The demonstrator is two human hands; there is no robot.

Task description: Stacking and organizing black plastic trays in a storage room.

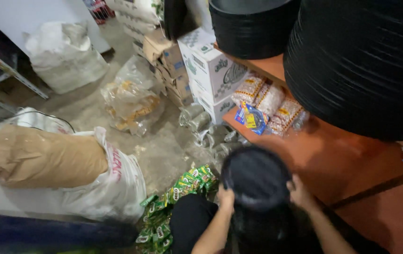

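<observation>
I grip a stack of round black plastic plates (256, 178) low in the centre of the frame, my left hand (225, 197) curled on its left rim and my right hand (299, 194) on its right, so the stack stays square. It hovers beside the orange shelf (333, 155) (more black stacks (361, 61) fill the upper right). Green sachets (182, 188) lie on the floor at lower left.
</observation>
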